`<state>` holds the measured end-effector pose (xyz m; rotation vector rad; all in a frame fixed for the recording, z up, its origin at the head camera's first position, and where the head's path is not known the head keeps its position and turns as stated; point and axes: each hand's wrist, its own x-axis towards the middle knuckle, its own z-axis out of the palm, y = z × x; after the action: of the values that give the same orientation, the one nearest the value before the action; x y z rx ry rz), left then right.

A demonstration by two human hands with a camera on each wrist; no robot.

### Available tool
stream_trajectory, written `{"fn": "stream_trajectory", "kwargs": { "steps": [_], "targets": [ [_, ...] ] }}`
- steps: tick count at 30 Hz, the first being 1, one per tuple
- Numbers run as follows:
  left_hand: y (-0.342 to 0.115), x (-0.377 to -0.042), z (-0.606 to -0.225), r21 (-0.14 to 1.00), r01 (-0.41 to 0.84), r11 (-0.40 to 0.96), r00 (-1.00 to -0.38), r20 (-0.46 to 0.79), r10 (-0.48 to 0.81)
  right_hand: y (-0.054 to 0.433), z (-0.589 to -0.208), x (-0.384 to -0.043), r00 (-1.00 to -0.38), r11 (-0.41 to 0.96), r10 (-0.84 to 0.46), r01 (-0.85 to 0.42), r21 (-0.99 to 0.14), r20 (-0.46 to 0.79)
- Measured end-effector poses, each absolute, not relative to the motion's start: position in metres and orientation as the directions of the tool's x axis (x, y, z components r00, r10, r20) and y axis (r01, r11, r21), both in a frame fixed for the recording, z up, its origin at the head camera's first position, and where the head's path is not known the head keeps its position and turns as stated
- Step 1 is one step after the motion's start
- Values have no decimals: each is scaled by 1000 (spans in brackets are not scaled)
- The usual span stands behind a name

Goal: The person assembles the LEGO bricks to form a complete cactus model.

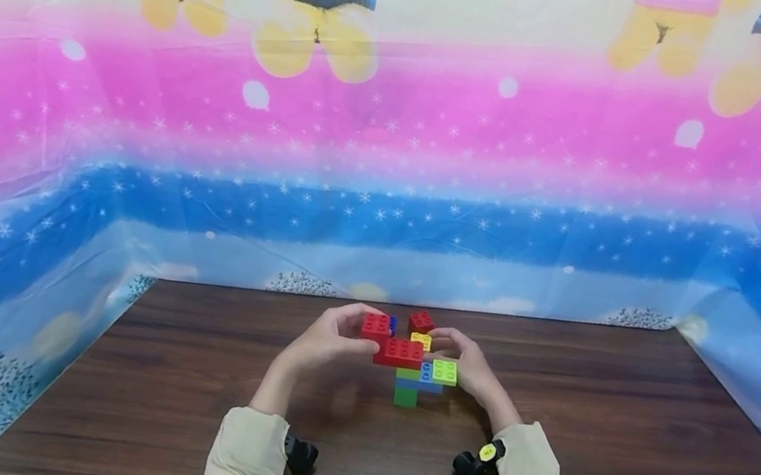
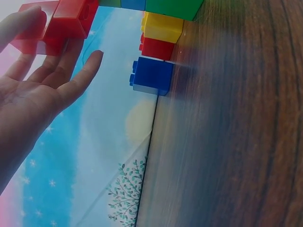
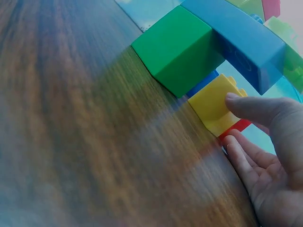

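Observation:
Bricks are joined into a build: a green brick [image 3: 177, 47] at the base, a longer blue brick [image 3: 236, 40] across it, a lime brick [image 1: 445, 372] at its right end and red bricks [image 1: 403, 352] stepping up to the left. My left hand [image 1: 333, 335] grips the upper left red brick [image 1: 377, 324], thumb in front and fingers behind, as the left wrist view shows. Behind the build, my right hand [image 1: 468, 364] pinches a yellow brick [image 3: 213, 106] standing on the table, its thumb on the near face and fingertips at the far lower edge.
A loose red brick [image 1: 421, 320] and a loose blue brick [image 2: 154, 75] stand on the brown wooden table [image 1: 175, 404] near the yellow one. A patterned cloth [image 1: 383, 221] rises along the table's back and sides.

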<state>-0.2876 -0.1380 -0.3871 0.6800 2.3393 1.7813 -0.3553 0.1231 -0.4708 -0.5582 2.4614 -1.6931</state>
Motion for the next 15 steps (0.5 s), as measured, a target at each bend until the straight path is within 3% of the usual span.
{"fn": "stream_trajectory", "kwargs": {
  "steps": [8,15],
  "targets": [
    [-137,-288,-388,945,268,190,-890,167,425,123,-471,-353,-939,315,-326,-213,-925,105],
    [-137,-287,-388,943,271,190,-888,169,427,125,-470,-353,-897,305,-415,-291,-907,148]
  ]
}}
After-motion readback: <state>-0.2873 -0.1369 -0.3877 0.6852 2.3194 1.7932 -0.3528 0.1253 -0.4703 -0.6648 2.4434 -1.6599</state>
